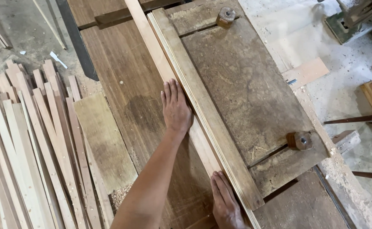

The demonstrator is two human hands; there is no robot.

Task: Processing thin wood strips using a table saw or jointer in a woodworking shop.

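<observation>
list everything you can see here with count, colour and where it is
wood strip: one, pale, lying along the table against the fence
fence board: one, tan with a layered edge, running diagonally across the table
knobs: two, brown, on the fence base, one far and one near
table: one, dark brown wood, centre
cut strips: a pile, pale and reddish, on the floor at left
flat board: one, tan, beside the pile
small offcut: one, pale, right of the table
machine: one, green, top right
left hand: flat on the wood strip, mid-table
right hand: flat on the strip's near end
</observation>
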